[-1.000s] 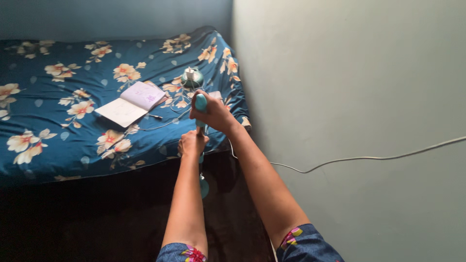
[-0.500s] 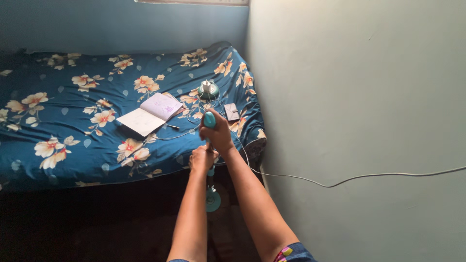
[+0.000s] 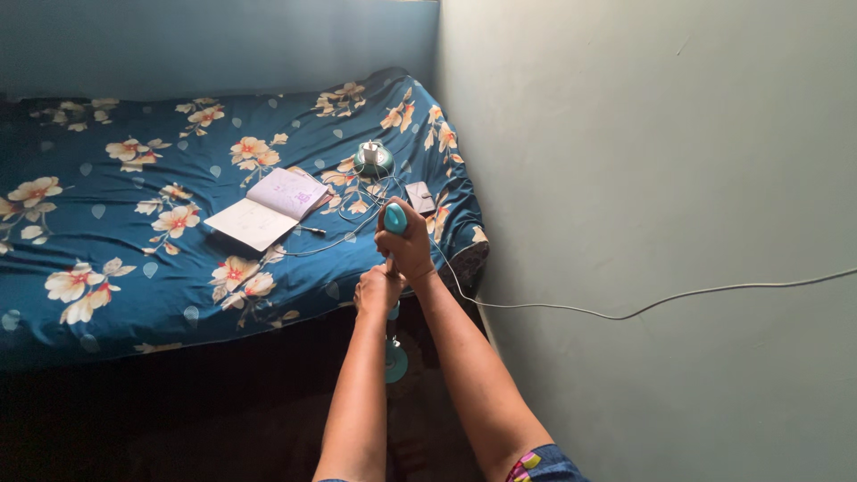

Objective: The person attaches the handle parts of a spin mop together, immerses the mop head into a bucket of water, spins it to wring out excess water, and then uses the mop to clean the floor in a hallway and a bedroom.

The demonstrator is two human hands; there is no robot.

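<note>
Head view looks down on a bed (image 3: 134,295) that fills the left of the scene, pushed into the corner of a pale green wall (image 3: 643,178) and covered in a dark blue sheet printed with cream flowers. A white cable (image 3: 625,314) runs along that wall and drops toward the bed's near right corner. Near the bed's right edge lie an open notebook (image 3: 268,208) with a pen just beside it, a round teal base with a white plug (image 3: 372,158) standing on it, a small dark flat device (image 3: 420,196) and a tangle of thin white wire. Both arms reach out over the bed's near edge, holding a slim teal-handled tool (image 3: 395,219) upright; its lower end, a round teal piece (image 3: 395,361), hangs low over the dark floor in front of the bed. The right hand (image 3: 407,248) is wrapped shut around the top of the handle, the rounded teal tip standing out above the fingers. The left hand (image 3: 378,291) is closed around the shaft just beneath, touching the right. By my reading the step in hand is working the tool with both hands, perhaps twisting or pulling its parts; the next move seems to call for a firm hold above while the lower hand turns or slides along the shaft.
</note>
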